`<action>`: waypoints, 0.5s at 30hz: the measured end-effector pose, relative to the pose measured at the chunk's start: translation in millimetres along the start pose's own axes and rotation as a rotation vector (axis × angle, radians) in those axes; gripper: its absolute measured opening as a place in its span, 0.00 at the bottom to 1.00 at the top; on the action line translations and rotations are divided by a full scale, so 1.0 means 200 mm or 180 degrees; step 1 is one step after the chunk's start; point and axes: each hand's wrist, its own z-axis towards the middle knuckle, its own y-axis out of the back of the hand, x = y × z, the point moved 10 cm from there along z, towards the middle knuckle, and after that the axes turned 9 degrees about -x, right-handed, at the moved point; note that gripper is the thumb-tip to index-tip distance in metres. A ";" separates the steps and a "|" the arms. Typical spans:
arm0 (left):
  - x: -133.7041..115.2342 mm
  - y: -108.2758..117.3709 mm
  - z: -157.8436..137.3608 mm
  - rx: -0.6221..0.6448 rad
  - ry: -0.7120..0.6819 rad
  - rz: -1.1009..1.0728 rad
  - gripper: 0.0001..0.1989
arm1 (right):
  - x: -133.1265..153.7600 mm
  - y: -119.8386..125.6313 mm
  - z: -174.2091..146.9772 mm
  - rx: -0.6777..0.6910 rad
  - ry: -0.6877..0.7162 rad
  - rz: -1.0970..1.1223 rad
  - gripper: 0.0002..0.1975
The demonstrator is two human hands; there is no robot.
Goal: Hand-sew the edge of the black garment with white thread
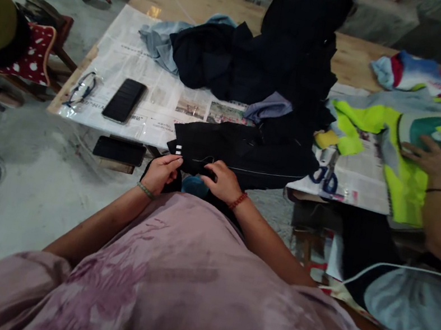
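Observation:
A black garment (244,149) lies over the table's near edge, a thin pale line running along its right part. My left hand (161,173) is closed in a pinch on its left corner, just below a small white striped tag (179,150). To the right, my right hand (223,182) bends its fingers around the garment's near edge. A fine, light, curved thread (204,159) shows by those fingertips; whether they also hold a needle is too small to tell. Dark cloth hangs below both hands, over my lap.
On the newspaper-covered table (108,48) lie a black phone (124,100), glasses (82,90), blue-handled scissors (326,177) and piled dark clothes (230,61). Another phone (119,150) rests below the edge. At right, a co-worker's hand (438,161) holds an iron (434,126) on a yellow-grey garment (400,185).

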 end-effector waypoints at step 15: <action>-0.15 -0.04 0.02 -0.0075 -0.1045 0.0855 0.08 | -0.25 0.02 -0.01 0.0321 -0.0993 0.0918 0.13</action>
